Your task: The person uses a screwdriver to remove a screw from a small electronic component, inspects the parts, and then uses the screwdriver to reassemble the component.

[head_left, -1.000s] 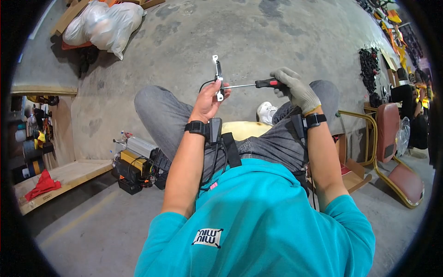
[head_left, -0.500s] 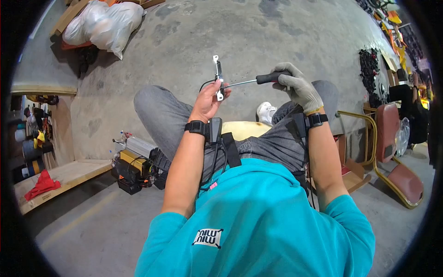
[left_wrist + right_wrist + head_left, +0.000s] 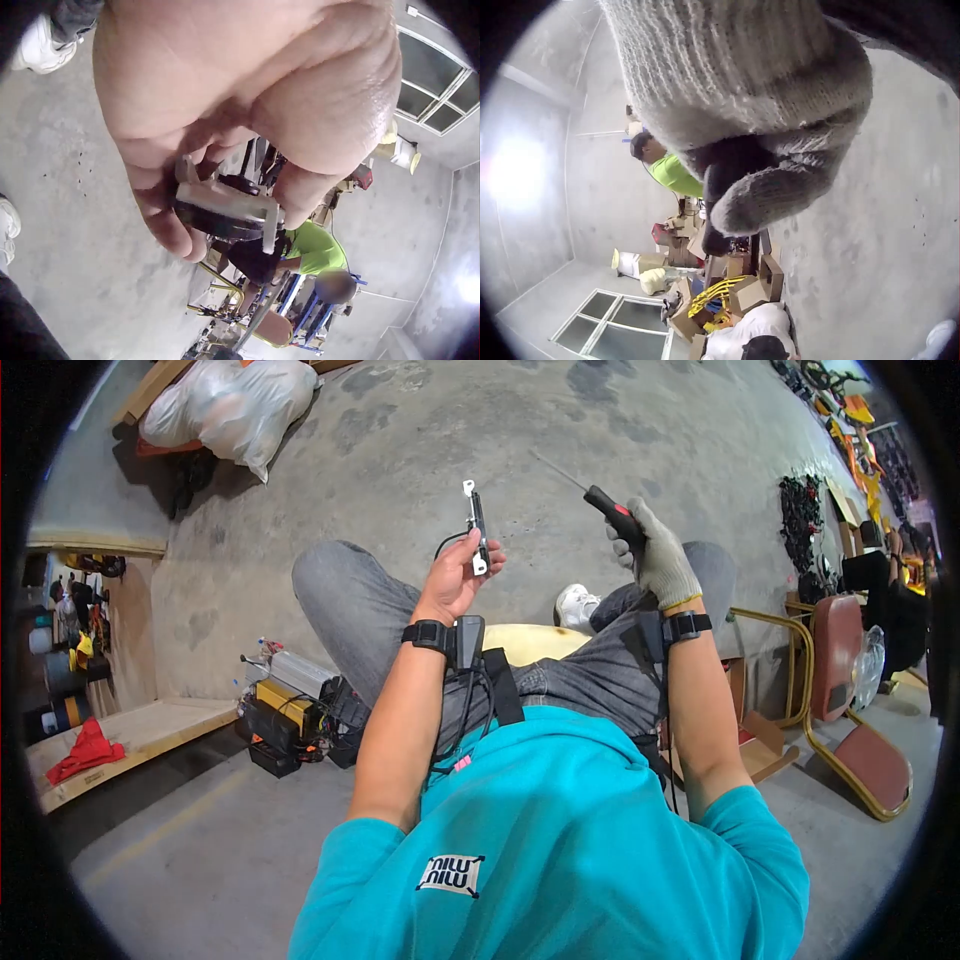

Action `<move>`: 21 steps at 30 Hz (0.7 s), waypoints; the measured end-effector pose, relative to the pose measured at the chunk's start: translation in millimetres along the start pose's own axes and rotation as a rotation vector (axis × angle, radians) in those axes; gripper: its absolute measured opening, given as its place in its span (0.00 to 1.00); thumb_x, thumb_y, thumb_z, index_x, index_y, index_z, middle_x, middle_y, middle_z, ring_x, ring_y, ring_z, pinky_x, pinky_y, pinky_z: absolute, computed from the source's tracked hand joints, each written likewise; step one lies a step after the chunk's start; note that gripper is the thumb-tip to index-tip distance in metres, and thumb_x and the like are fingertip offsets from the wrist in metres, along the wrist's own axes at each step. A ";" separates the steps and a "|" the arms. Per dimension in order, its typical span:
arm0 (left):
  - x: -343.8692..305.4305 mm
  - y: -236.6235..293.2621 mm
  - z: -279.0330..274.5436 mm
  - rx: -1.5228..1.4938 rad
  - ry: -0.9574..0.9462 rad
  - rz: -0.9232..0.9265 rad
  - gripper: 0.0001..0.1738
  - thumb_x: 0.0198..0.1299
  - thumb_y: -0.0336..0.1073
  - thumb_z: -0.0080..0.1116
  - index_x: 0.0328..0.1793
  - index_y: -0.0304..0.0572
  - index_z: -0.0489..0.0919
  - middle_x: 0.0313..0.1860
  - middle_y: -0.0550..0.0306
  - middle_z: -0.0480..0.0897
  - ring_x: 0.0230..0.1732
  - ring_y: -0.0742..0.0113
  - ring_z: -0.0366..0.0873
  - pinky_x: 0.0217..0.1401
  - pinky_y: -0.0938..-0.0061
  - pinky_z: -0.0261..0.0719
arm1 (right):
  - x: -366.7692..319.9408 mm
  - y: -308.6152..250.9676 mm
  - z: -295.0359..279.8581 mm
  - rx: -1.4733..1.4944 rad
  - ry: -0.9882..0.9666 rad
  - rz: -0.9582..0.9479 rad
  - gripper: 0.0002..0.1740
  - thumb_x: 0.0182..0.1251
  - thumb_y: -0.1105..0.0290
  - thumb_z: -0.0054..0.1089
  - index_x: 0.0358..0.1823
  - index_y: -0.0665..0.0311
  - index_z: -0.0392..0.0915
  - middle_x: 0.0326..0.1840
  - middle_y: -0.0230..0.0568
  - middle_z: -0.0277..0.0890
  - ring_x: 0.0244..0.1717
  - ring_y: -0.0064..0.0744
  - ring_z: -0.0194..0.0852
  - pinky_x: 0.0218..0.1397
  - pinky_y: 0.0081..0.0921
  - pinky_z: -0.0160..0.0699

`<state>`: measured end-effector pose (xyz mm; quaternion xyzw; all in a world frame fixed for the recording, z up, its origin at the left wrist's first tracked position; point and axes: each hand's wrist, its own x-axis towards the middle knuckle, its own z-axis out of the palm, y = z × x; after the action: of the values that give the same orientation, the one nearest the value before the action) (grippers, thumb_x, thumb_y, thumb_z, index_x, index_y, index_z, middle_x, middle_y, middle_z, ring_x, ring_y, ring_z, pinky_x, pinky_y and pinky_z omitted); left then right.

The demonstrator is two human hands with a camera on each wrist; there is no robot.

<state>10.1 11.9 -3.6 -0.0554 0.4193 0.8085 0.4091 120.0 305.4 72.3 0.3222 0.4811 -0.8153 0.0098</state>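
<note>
Bare, the left hand (image 3: pixel 455 575) pinches a narrow black-and-silver part (image 3: pixel 477 525) with white end brackets, held upright over the floor; a black cable runs from it. In the left wrist view the thumb and fingers hold the part (image 3: pixel 225 210) at its sides. The right hand (image 3: pixel 655 555), in a grey knit glove, grips a screwdriver by its black and red handle (image 3: pixel 612 515). Its thin shaft (image 3: pixel 558 468) points up and left, apart from the part. The right wrist view has gloved fingers (image 3: pixel 772 195) curled round the dark handle (image 3: pixel 731 176).
White bags (image 3: pixel 235 410) lie at the upper left. A wooden shelf (image 3: pixel 150 735) with a red cloth (image 3: pixel 85 750) and a machine with wires (image 3: pixel 290 705) are at the left. A chair (image 3: pixel 835 660) stands at the right. People in bright green show in both wrist views.
The screwdriver's tip has come away from the part, and its shaft has swung from nearly level to pointing up and left. The left hand has hardly moved.
</note>
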 end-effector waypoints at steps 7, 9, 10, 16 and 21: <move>-3.9 1.1 10.8 0.030 0.019 -0.019 0.19 0.71 0.46 0.55 0.51 0.35 0.77 0.46 0.52 0.82 0.47 0.62 0.82 0.53 0.68 0.82 | -14.7 14.2 55.8 -0.192 -0.357 0.048 0.18 0.67 0.64 0.63 0.52 0.70 0.76 0.41 0.37 0.77 0.33 0.28 0.78 0.42 0.26 0.80; -1.7 -2.9 7.7 0.030 0.017 -0.027 0.18 0.71 0.45 0.55 0.51 0.35 0.77 0.45 0.53 0.82 0.47 0.63 0.82 0.53 0.68 0.82 | -2.3 28.7 66.4 -0.482 -0.475 -0.111 0.15 0.62 0.68 0.64 0.46 0.69 0.78 0.39 0.37 0.79 0.36 0.28 0.79 0.47 0.27 0.79; 1.3 -5.0 5.0 0.027 -0.008 -0.040 0.17 0.71 0.44 0.55 0.51 0.36 0.77 0.45 0.53 0.82 0.46 0.63 0.82 0.53 0.67 0.82 | -1.7 31.2 74.0 -0.483 -0.477 -0.109 0.15 0.62 0.68 0.64 0.46 0.69 0.78 0.39 0.37 0.79 0.36 0.28 0.79 0.47 0.27 0.79; 1.1 -6.1 8.9 0.018 -0.006 -0.038 0.15 0.72 0.44 0.54 0.50 0.39 0.78 0.42 0.58 0.83 0.43 0.67 0.82 0.52 0.69 0.81 | 3.6 60.7 106.5 -0.798 -0.279 -0.465 0.14 0.60 0.65 0.66 0.43 0.66 0.80 0.34 0.43 0.81 0.34 0.32 0.79 0.41 0.30 0.76; -0.1 -5.2 11.3 0.000 -0.049 -0.032 0.15 0.73 0.45 0.54 0.51 0.41 0.78 0.40 0.62 0.84 0.40 0.71 0.81 0.52 0.70 0.80 | -1.3 62.3 114.1 -0.928 -0.224 -0.612 0.13 0.57 0.67 0.67 0.42 0.63 0.80 0.36 0.46 0.80 0.36 0.46 0.80 0.42 0.36 0.77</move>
<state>16.8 21.7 0.5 -0.0424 0.4082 0.8030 0.4322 82.5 181.3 62.1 0.0413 0.8565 -0.5133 -0.0353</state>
